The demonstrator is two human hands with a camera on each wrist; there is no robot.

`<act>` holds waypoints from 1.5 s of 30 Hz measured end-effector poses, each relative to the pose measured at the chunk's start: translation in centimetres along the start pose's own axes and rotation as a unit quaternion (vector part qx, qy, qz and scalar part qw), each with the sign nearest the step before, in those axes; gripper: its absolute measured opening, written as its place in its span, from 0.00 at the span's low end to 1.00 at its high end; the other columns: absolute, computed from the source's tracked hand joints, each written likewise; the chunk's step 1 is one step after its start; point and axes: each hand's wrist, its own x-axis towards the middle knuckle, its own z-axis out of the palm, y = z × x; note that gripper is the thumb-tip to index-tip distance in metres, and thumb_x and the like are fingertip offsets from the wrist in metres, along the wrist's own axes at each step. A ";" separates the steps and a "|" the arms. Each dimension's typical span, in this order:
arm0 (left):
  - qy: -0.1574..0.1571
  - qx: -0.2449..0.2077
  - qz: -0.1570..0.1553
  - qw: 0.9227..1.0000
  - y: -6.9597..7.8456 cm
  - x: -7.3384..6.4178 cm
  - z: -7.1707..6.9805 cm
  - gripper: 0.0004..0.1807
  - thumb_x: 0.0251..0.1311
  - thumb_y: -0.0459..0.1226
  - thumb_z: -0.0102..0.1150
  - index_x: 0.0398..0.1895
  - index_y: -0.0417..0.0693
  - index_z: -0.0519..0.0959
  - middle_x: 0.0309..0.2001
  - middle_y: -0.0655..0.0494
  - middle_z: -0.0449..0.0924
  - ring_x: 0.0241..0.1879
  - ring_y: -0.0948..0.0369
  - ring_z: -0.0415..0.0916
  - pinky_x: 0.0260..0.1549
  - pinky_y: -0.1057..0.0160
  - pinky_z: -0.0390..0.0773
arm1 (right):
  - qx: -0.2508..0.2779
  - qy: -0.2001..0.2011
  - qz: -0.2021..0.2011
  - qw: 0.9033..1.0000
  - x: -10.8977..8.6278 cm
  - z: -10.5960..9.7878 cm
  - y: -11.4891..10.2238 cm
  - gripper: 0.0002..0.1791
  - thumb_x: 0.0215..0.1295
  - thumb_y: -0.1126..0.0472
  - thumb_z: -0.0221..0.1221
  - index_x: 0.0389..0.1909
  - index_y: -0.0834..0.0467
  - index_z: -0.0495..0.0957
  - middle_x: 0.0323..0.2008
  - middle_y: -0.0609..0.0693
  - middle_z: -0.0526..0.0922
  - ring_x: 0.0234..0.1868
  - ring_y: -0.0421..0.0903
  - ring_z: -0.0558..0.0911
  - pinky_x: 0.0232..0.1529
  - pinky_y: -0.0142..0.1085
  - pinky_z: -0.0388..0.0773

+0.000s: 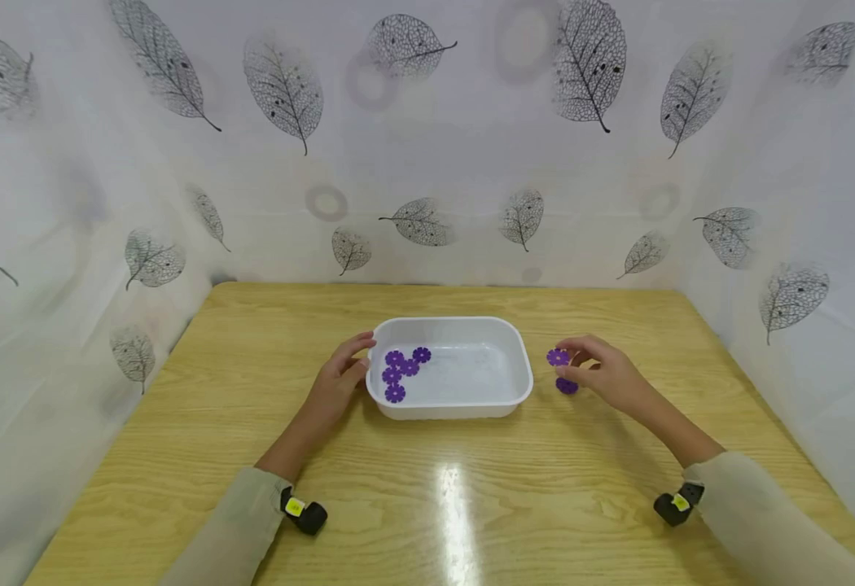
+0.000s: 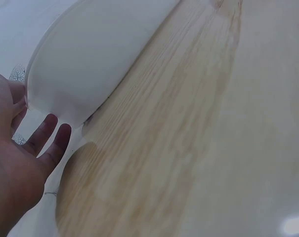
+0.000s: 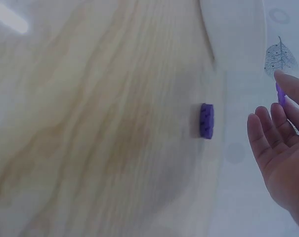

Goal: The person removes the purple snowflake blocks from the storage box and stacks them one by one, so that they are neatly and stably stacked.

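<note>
A white rectangular tray (image 1: pixel 449 413) sits on the table, with several purple snowflake-shaped plastic discs (image 1: pixel 395 394) at the left end inside it. At the tray's left rim is my left hand (image 1: pixel 341 377); its fingers touch the edge and look fairly straight in the left wrist view (image 2: pixel 21 163). My right hand (image 1: pixel 607 374), right of the tray, pinches one purple disc (image 1: pixel 557 357) between thumb and forefinger, above the table. Just below it, a short stack of purple discs (image 3: pixel 206 121) stands on the tabletop, partly covered by the hand in the head view.
The wooden table (image 1: pixel 369 496) runs back to a pale curtain (image 1: pixel 427 146) printed with dark leaves, which also hangs along both sides. A bright light reflection lies on the table in front of the tray. Each wrist wears a small black camera (image 1: pixel 310 517).
</note>
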 end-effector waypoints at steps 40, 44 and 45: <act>-0.011 0.012 -0.007 1.000 3.6 -1.2 0.2 0.22 0.78 0.35 0.43 0.70 0.37 0.69 0.77 0.49 0.59 0.61 0.44 0.69 0.52 0.76 0.71 | -0.035 -0.035 0.029 0.998 -1.0 1.0 4.7 0.24 0.69 0.57 0.64 0.60 0.65 0.76 0.51 0.61 0.79 0.48 0.52 0.79 0.47 0.41 0.79; -0.012 0.005 -0.006 1.000 3.6 -1.2 0.2 0.22 0.78 0.35 0.43 0.70 0.37 0.68 0.78 0.50 0.58 0.62 0.43 0.69 0.52 0.76 0.71 | -0.038 -0.031 0.025 0.998 -1.1 1.2 4.8 0.24 0.68 0.57 0.65 0.59 0.66 0.76 0.50 0.61 0.79 0.47 0.52 0.80 0.46 0.40 0.79; -0.012 0.002 -0.008 1.000 3.6 -1.2 0.2 0.22 0.78 0.35 0.43 0.70 0.38 0.69 0.78 0.50 0.58 0.62 0.43 0.68 0.52 0.77 0.71 | -0.039 -0.030 0.024 0.999 -1.1 1.3 4.8 0.24 0.68 0.57 0.65 0.59 0.66 0.76 0.50 0.61 0.79 0.47 0.51 0.80 0.45 0.40 0.79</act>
